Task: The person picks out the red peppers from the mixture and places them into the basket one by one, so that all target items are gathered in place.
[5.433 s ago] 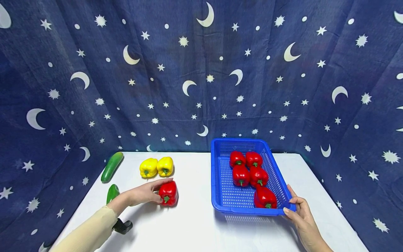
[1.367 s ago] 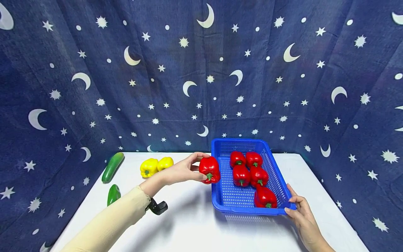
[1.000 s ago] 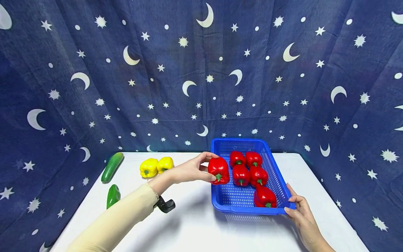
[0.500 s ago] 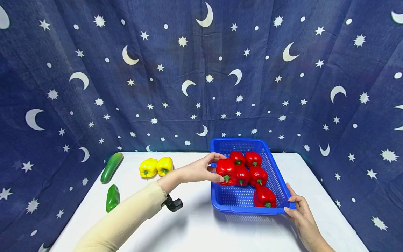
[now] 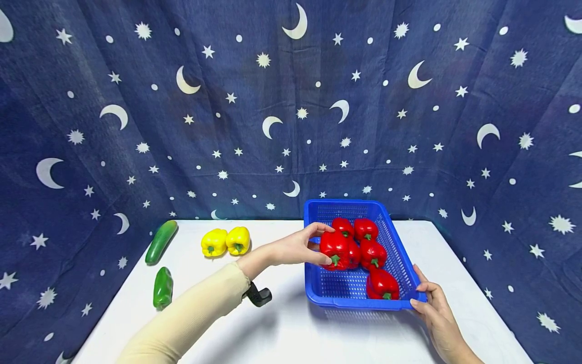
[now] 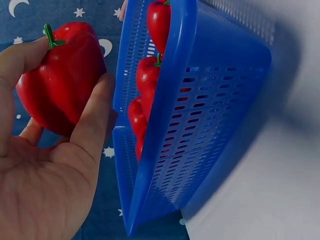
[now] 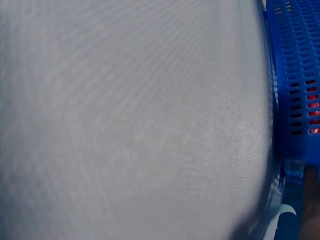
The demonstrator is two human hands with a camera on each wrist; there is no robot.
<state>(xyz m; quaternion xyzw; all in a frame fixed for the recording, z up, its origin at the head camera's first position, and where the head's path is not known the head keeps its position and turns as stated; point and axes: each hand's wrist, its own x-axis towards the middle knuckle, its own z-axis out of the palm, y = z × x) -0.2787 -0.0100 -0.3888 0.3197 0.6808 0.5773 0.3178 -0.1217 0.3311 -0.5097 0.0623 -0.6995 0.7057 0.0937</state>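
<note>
My left hand (image 5: pixel 295 247) grips a red bell pepper (image 5: pixel 334 250) between thumb and fingers, above the left side of a blue plastic basket (image 5: pixel 338 303). In the left wrist view the held pepper (image 6: pixel 65 80) shows its green stem by the thumb, raised above the basket rim (image 6: pixel 175 65). Several other red peppers (image 5: pixel 373 254) lie in the basket; the held one partly hides one of them. At the basket's near right corner my right hand (image 5: pixel 438 318) holds the rim, thumb on the near edge. In the right wrist view only a dark finger (image 7: pixel 311 200) shows beside the basket wall.
Two yellow bell peppers (image 5: pixel 226 241) sit side by side on the white table (image 5: pixel 282 328). Further left lie a cucumber (image 5: pixel 161 241) and a green pepper-like vegetable (image 5: pixel 162 287). A dark blue curtain (image 5: pixel 291 126) with moons and stars surrounds the table's back and sides.
The left hand took the red pepper from the table by the yellow peppers, lifted it and carried it right, over the basket. The right hand has stayed on the basket corner.
</note>
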